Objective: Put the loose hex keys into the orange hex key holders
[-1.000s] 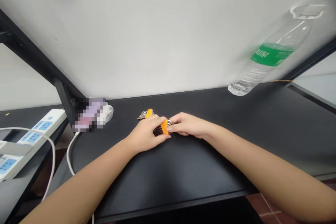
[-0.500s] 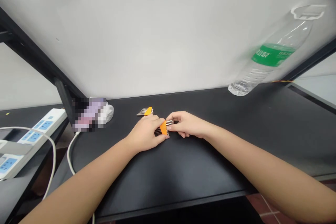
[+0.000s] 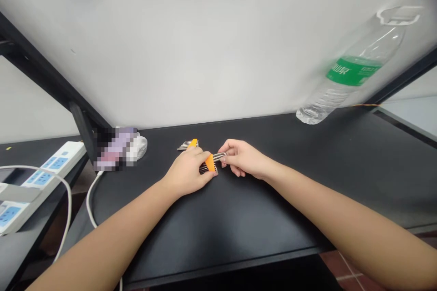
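Note:
My left hand point(image 3: 187, 170) is closed around an orange hex key holder point(image 3: 210, 163) low over the black desk, with several metal keys running through it. My right hand point(image 3: 241, 159) pinches the bent end of a hex key point(image 3: 220, 156) that sticks out of the holder's right side. Its long arm still passes into the orange plastic. Just behind my left hand lies a second orange holder point(image 3: 193, 142) with several silver keys fanned to the left; my fingers partly cover it.
A clear water bottle point(image 3: 355, 70) with a green label leans on the wall at the right. On the left are a white power strip point(image 3: 56, 168), a white cable point(image 3: 90, 200), a blurred-out purple item point(image 3: 118, 145) and a crumpled white bundle point(image 3: 138, 146). A black frame post point(image 3: 51, 72) slants beside them.
My right hand has drawn back slightly to the right, and more of the hex key's shaft shows outside the holder. My left hand keeps its grip, almost still.

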A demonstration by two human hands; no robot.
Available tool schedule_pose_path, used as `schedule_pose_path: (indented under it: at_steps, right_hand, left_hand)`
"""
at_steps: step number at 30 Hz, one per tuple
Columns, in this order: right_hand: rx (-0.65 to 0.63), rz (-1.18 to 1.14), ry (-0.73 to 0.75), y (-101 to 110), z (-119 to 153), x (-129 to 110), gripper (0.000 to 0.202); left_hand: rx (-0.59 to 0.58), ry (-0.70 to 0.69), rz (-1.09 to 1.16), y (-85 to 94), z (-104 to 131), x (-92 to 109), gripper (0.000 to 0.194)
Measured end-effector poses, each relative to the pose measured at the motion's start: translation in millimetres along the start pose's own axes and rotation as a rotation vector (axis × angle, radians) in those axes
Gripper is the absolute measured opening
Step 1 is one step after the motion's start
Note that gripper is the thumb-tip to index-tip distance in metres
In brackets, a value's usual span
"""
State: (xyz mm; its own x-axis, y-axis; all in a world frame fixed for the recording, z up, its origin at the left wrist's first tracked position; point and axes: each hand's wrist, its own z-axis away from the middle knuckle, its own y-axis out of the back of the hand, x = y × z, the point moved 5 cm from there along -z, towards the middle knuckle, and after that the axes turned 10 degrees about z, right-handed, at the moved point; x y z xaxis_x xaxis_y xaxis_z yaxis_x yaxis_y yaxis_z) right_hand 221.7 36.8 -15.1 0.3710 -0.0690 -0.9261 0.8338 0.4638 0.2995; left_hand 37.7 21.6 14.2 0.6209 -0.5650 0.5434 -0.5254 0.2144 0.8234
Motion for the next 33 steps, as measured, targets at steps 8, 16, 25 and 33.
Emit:
schedule_pose_path:
  at_steps: [8, 16, 25, 33]
  right_hand:
    - [0.031, -0.018, -0.025, 18.2, -1.5, 6.3, 0.015]
    - [0.080, -0.045, -0.015, 18.8, -2.2, 6.4, 0.016]
    - [0.169, 0.404, -0.044, 41.4, -3.3, 7.3, 0.013]
    - [0.307, 0.974, 0.150, 50.8, 1.0, -8.0, 0.023]
  left_hand:
    - [-0.002, 0.041, 0.006, 1.3, -0.4, -0.8, 0.023]
    - [0.032, 0.050, 0.015, 3.9, 0.0, -3.3, 0.024]
    - [0.036, 0.057, -0.005, 7.3, -0.4, -6.6, 0.020]
    - [0.031, 0.059, 0.002, 6.6, -0.1, -5.3, 0.020]
